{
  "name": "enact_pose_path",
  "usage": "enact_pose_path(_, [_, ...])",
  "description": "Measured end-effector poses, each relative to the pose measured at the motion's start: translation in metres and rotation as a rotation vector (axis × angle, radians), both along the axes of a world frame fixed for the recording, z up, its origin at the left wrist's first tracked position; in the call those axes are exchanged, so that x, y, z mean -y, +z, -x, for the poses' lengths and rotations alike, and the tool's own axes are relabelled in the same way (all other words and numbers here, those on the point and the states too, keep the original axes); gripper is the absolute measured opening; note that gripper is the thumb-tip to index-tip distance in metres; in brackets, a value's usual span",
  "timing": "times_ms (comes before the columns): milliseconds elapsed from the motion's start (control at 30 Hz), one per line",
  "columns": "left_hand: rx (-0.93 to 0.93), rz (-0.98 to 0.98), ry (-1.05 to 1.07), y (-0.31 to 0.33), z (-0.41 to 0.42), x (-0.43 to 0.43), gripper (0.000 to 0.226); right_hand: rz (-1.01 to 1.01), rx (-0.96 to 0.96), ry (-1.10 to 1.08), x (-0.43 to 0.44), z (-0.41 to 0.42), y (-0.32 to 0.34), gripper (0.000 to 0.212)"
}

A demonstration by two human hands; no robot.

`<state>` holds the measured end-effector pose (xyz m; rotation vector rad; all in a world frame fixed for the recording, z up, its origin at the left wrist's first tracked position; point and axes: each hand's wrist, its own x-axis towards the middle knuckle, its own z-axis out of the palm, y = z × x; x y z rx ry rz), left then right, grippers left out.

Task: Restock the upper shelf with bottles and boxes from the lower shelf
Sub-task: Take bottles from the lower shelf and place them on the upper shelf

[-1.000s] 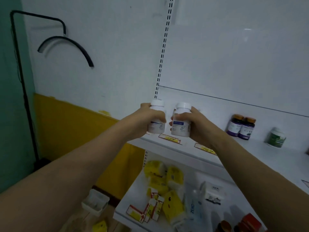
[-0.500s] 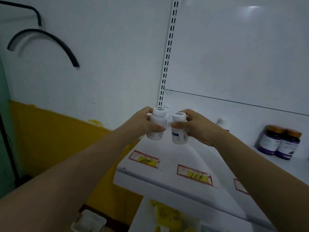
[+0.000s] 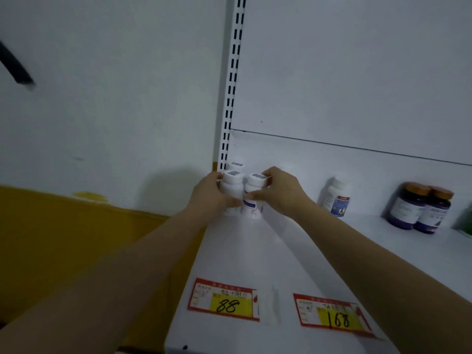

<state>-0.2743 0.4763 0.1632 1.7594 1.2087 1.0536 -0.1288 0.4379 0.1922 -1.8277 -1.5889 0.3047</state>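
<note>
My left hand (image 3: 210,196) grips a white bottle (image 3: 232,186) and my right hand (image 3: 279,191) grips a second white bottle (image 3: 252,194). Both bottles stand upright side by side at the back left corner of the white upper shelf (image 3: 255,256), their bases on or just above its surface. A third white bottle (image 3: 236,165) stands behind them against the back panel, mostly hidden. The lower shelf is out of view.
Further right on the shelf stand a white bottle with a blue label (image 3: 335,198) and two purple bottles with orange caps (image 3: 420,208). Price tags marked 88 (image 3: 224,300) and 168 (image 3: 332,314) line the front edge. A slotted upright (image 3: 233,80) rises behind.
Both hands have carried the two white bottles forward and down from in front of the shelf to its back left corner. The view has moved closer and the lower shelf has dropped out.
</note>
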Motion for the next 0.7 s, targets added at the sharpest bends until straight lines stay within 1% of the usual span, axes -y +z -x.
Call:
enact_pose_path(67, [-0.018, -0.006, 0.000, -0.002, -0.001, -0.007, 0.057, 0.001, 0.068, -0.053, -0.009, 0.005, 0.002, 0.049])
enact_pose_path(200, [-0.130, -0.047, -0.062, 0.001, -0.005, -0.020, 0.070, 0.034, 0.224, -0.145, -0.025, 0.014, 0.004, 0.041])
enact_pose_path(267, [-0.206, -0.050, -0.102, 0.002, -0.006, -0.025, 0.066, 0.049, 0.335, -0.180, -0.031, 0.018, 0.005, 0.038])
enact_pose_path(333, [-0.248, -0.040, -0.112, 0.001, -0.007, -0.031, 0.057, 0.064, 0.394, -0.203, -0.036, 0.019, 0.005, 0.037])
enact_pose_path(433, [-0.262, -0.039, -0.102, -0.002, -0.007, -0.038, 0.053, 0.063, 0.399, -0.200, -0.040, 0.018, 0.006, 0.035])
enact_pose_path(500, [-0.265, -0.027, -0.111, -0.002, -0.007, -0.039, 0.053, 0.052, 0.358, -0.198, -0.043, 0.016, 0.006, 0.040])
enact_pose_path(567, [-0.274, -0.016, -0.118, -0.002, -0.007, -0.040, 0.054, 0.047, 0.345, -0.205, -0.045, 0.016, 0.005, 0.040])
enact_pose_path(633, [-0.288, -0.008, -0.116, -0.001, -0.008, -0.040, 0.055, 0.050, 0.376, -0.216, -0.047, 0.016, 0.004, 0.039])
enact_pose_path(700, [-0.296, 0.004, -0.113, 0.000, -0.008, -0.039, 0.054, 0.062, 0.461, -0.208, -0.048, 0.015, 0.003, 0.038])
